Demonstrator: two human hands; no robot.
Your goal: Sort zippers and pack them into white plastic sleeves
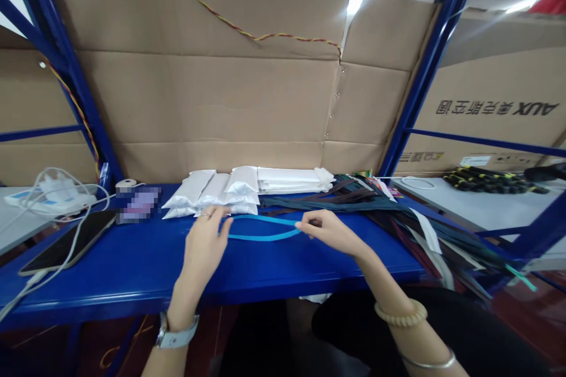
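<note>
A narrow bright-blue strip (265,238), bent into a long flat loop, stretches between my hands just above the blue table. My right hand (329,230) pinches its right end between thumb and fingertips. At the left end, my left hand (207,241) has its fingers curled over the strip, with that end hidden behind them. White plastic-wrapped packets (241,182) lie stacked right behind my left hand. Beside them is a pile of flat white packets (289,181). Long dark strips (345,203) are heaped behind and to the right of my right hand.
A phone (71,241) with a white cable lies at the left, near a small tape roll (126,184) and a blurred purple item (139,205). A cardboard panel (247,100) closes the back between blue posts. Coiled black-and-yellow cords (490,179) lie at the right.
</note>
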